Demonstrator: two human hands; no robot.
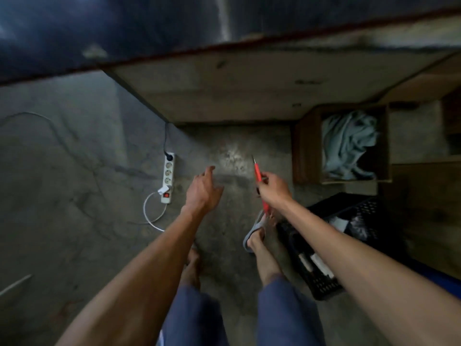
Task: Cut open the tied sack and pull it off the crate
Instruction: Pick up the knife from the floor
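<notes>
**Crate sits bare on the floor, cutter in the right hand**

The crate, a black plastic one with perforated walls, stands on the concrete floor at the person's right side, partly hidden under the right forearm. No sack is seen around it: its rim and open top show, with some dark and white items inside that are too blurred to name. Judging from this, the cutting and pulling-off look finished, or the sack lies out of view; I cannot tell which.

The right hand, up and left of the crate, is closed around a red-handled cutter, blade tip pointing away from the body. The left hand, further left of the crate, is open with fingers spread and holds nothing.

Well left of the crate a white power strip lies on the floor. Beyond the crate a wooden box holds a crumpled pale blue cloth. The person's feet, one in a grey sandal, stand just left of the crate.
</notes>
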